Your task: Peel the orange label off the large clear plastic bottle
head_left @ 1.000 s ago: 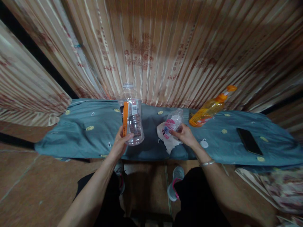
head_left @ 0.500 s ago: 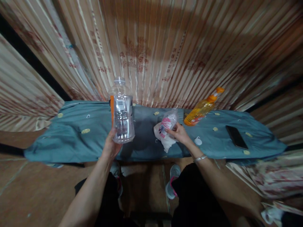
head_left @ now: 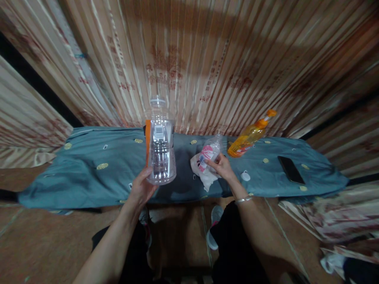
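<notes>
My left hand (head_left: 143, 185) grips the lower part of a large clear plastic bottle (head_left: 162, 157), held upright above the cloth. Its label has an orange strip and a barcode, and no cap shows on its neck. In my right hand (head_left: 221, 166) is a smaller clear plastic bottle (head_left: 211, 152) with a pink label, tilted with its neck up and to the right. A crumpled white tissue (head_left: 208, 179) lies under and against this small bottle; whether my fingers also hold it, I cannot tell.
To the right, a dish soap bottle (head_left: 248, 138) with yellow liquid stands tilted in view. A small white disc (head_left: 245, 176) and a black phone (head_left: 291, 169) lie on the teal cloth (head_left: 89, 169) covering the bench. Behind hangs a pleated curtain (head_left: 189, 59).
The large bottle in my left hand has moved slightly right, closer to the small bottle. My right hand keeps its hold, and the view has shifted a little.
</notes>
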